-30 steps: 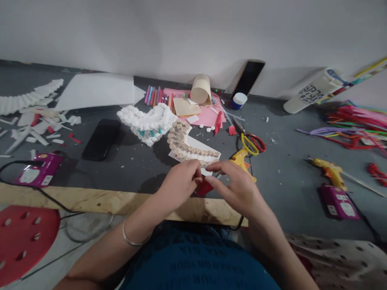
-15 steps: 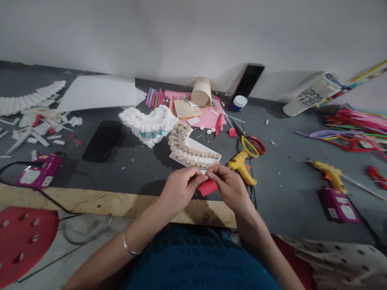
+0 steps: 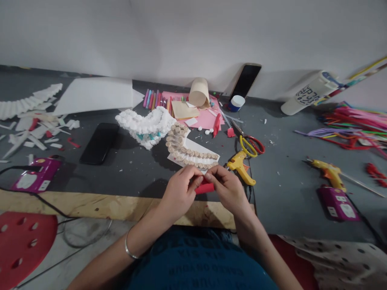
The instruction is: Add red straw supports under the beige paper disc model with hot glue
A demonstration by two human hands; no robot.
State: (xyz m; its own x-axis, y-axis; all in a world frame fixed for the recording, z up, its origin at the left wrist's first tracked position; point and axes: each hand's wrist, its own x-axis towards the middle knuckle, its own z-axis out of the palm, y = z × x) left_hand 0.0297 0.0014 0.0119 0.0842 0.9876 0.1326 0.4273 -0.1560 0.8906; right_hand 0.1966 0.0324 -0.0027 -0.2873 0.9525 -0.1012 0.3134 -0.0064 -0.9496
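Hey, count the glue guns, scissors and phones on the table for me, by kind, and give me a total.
Glue guns: 2
Phones: 2
Scissors: 1
Total: 5

The left hand (image 3: 179,191) and right hand (image 3: 226,188) pinch a red paper strip (image 3: 204,187) just below a white card (image 3: 198,148) lined with rolled paper coils (image 3: 177,139), a yellow glue gun (image 3: 240,166) lying just beside the right hand on a grey tabletop (image 3: 281,193).
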